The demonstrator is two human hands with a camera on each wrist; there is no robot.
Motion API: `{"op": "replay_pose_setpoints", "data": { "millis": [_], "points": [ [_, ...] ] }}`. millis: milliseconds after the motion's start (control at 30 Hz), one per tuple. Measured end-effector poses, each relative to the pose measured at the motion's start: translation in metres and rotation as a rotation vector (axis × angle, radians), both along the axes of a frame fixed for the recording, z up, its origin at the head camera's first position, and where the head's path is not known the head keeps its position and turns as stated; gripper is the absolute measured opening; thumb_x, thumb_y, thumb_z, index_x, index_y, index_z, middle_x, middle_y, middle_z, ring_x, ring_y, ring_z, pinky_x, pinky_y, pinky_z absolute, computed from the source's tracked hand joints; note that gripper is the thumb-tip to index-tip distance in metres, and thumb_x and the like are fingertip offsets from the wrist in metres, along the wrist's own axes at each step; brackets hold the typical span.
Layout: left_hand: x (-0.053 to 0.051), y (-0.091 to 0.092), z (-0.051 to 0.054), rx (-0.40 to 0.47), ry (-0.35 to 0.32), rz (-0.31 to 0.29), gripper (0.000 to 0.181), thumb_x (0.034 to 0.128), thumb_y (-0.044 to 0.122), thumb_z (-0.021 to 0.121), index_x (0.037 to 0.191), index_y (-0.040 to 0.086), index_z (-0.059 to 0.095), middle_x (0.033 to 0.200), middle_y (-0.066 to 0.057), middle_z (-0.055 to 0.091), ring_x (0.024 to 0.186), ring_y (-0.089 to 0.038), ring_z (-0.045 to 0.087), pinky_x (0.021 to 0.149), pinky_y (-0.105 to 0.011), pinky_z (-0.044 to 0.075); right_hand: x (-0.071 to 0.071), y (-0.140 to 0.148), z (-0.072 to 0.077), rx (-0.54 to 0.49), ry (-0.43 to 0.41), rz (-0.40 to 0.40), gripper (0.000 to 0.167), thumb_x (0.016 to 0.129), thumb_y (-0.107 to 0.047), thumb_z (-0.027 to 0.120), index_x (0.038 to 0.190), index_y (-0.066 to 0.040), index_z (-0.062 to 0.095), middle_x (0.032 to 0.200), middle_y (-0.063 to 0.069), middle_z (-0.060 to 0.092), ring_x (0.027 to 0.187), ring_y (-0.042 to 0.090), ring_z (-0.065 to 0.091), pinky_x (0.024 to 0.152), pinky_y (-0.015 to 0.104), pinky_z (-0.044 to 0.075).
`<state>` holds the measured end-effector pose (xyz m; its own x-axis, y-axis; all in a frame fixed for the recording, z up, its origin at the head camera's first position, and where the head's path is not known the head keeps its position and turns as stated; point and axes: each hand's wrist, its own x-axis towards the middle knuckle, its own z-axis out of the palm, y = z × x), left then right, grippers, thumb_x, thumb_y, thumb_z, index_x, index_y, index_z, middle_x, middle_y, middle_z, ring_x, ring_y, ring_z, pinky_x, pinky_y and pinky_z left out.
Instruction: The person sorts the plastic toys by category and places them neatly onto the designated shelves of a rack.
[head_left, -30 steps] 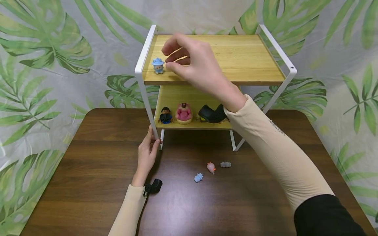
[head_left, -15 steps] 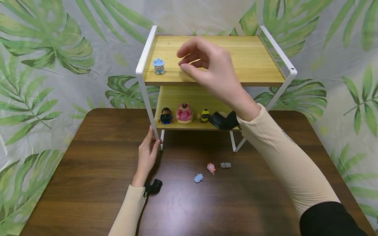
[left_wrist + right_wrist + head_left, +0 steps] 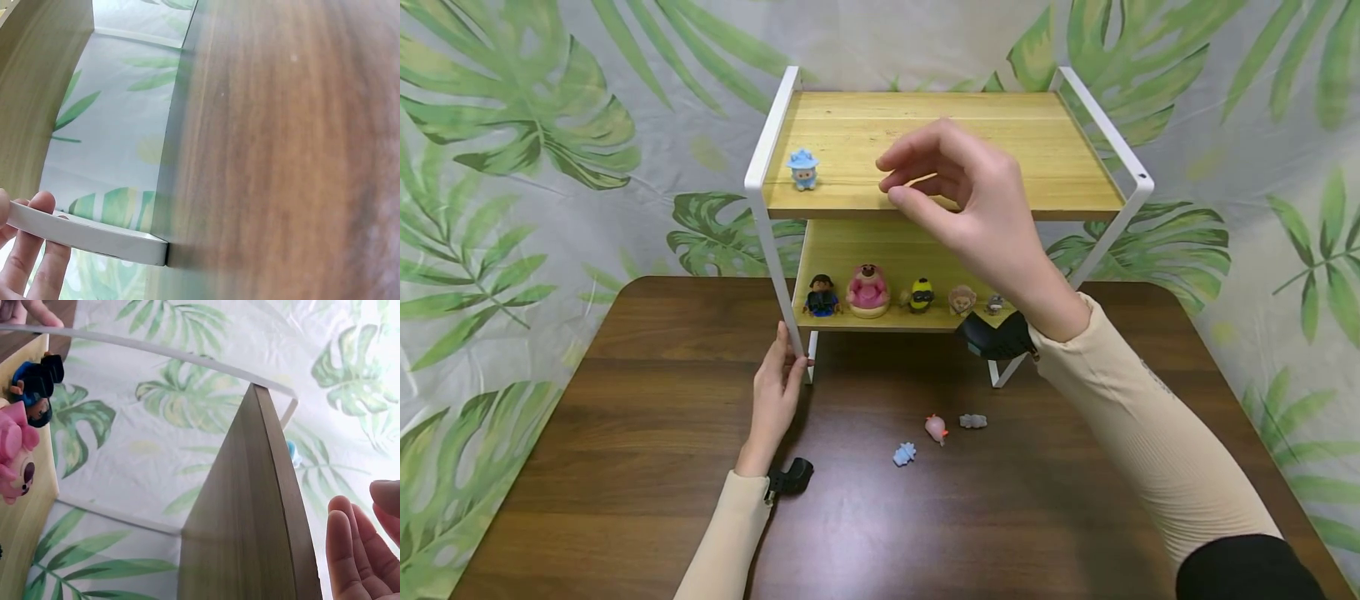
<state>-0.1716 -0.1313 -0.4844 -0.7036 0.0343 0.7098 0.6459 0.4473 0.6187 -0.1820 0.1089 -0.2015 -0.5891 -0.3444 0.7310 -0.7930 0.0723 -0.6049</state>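
My left hand (image 3: pixel 775 387) grips the front left leg (image 3: pixel 786 287) of a small two-tier shelf near its foot. In the left wrist view the thumb and fingers (image 3: pixel 42 201) wrap around that white metal bar. A blue-hatted figurine (image 3: pixel 803 170) stands upright at the left front of the top board (image 3: pixel 850 117). To its right, my right hand (image 3: pixel 973 200) hovers before the front edge, fingers loosely bent, a gap between thumb and fingertips, nothing held. In the right wrist view the top board hides most of the blue figurine (image 3: pixel 293 453).
On the lower board stand a dark-haired figure (image 3: pixel 822 295), a pink bear (image 3: pixel 868 292), a yellow figure (image 3: pixel 921 295), a lion-like figure (image 3: pixel 962 300) and a small grey one (image 3: pixel 995 305). A blue figurine (image 3: pixel 905 453), pink figure (image 3: pixel 936 427) and grey figurine (image 3: pixel 973 422) lie on the table.
My right hand has moved away from the blue-hatted figurine, rightward and slightly down, uncovering toys on the lower board. The figurine stays in place; my left hand keeps holding the leg.
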Motion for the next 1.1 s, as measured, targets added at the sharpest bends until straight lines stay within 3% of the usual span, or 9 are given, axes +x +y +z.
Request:
{"op": "replay_pose_setpoints", "data": {
  "millis": [267,500,733,1100],
  "points": [
    [0.000,0.000,-0.001,-0.017,0.002,0.017,0.098,0.0869,-0.016,0.058,0.151,0.046,0.017,0.093,-0.017,0.055,0.075,-0.029,0.061,0.067,-0.023,0.052,0.007,0.008,-0.006,0.001,0.016,0.021,0.018,0.085,0.013,0.062,0.102,0.012,0.060,0.100,0.018,0.063,0.088,0.025,0.065,0.078,0.036,0.054],
    [0.000,-0.001,-0.002,-0.018,-0.009,0.006,0.094,0.0887,-0.013,0.058,0.150,0.046,0.018,0.085,-0.016,0.059,0.073,-0.027,0.062,0.065,-0.026,0.051,0.012,0.016,-0.012,0.015,0.017,0.020,0.017,0.086,0.014,0.061,0.103,0.013,0.060,0.099,0.017,0.065,0.088,0.025,0.065,0.078,0.035,0.054],
    [-0.001,-0.001,-0.001,-0.009,0.031,-0.002,0.100,0.0843,-0.020,0.058,0.151,0.044,0.020,0.083,-0.013,0.059,0.071,-0.027,0.063,0.067,-0.017,0.048,0.016,0.024,-0.022,0.022,-0.014,0.012,0.019,0.084,0.015,0.061,0.103,0.013,0.060,0.101,0.018,0.065,0.089,0.026,0.065,0.080,0.034,0.053],
    [-0.001,0.000,0.002,0.011,0.027,-0.019,0.103,0.0823,-0.022,0.058,0.151,0.044,0.020,0.085,-0.014,0.058,0.072,-0.029,0.064,0.071,-0.014,0.049,0.026,0.033,-0.051,0.030,-0.063,0.018,0.023,0.081,0.019,0.063,0.103,0.010,0.062,0.101,0.013,0.066,0.089,0.024,0.065,0.079,0.034,0.053]
  ]
}}
